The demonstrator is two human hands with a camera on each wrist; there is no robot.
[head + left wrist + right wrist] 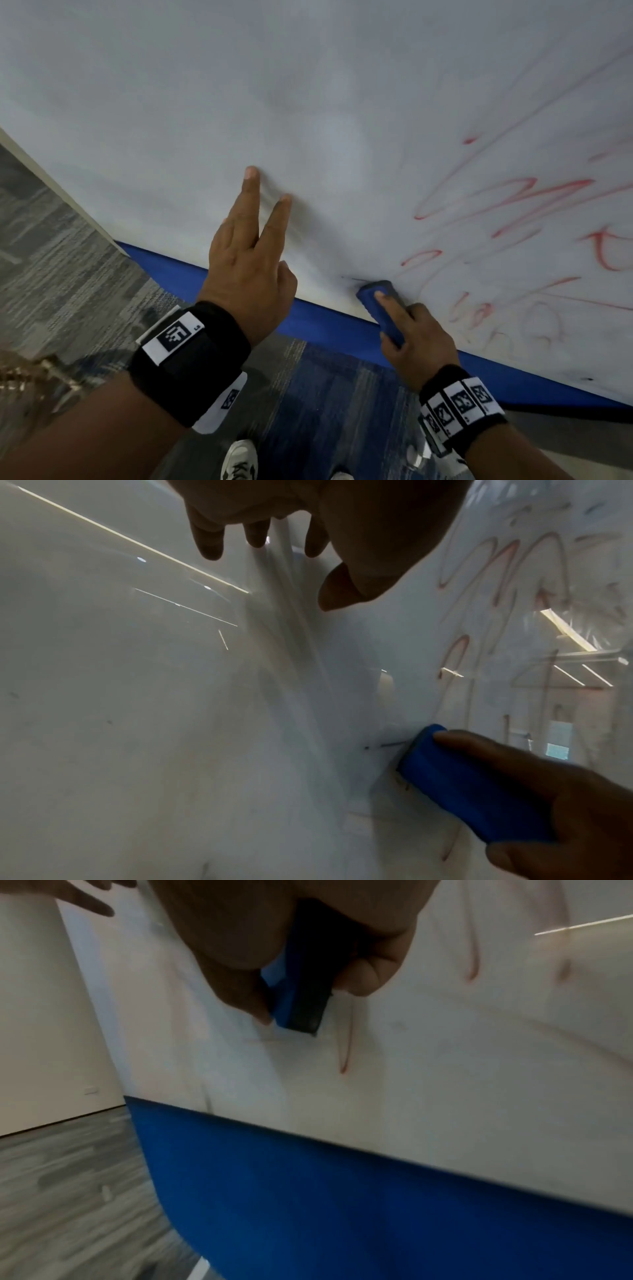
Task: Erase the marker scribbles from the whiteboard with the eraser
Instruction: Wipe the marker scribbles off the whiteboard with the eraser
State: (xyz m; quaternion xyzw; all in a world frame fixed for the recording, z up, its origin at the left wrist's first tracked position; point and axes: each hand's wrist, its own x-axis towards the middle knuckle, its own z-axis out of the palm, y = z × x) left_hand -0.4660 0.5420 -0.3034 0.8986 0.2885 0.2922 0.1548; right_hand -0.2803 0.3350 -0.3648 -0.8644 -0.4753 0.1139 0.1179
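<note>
White, glossy whiteboard (308, 102) with red scribbles (507, 205), blue band (329, 322) beneath, grey-blue carpet (68, 257); our left hand (246, 253) rests fingers spread, right hand (414, 339) grips the eraser (380, 308).

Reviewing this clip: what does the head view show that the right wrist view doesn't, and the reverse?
Head only: both wristbands, the left hand with straight fingers on the whiteboard, and most red scribbles at the right.
Right wrist only: the eraser's dark felt face against the board, and a wall with an outlet.
Both: the right hand gripping the blue eraser, and the blue panel below.
</note>
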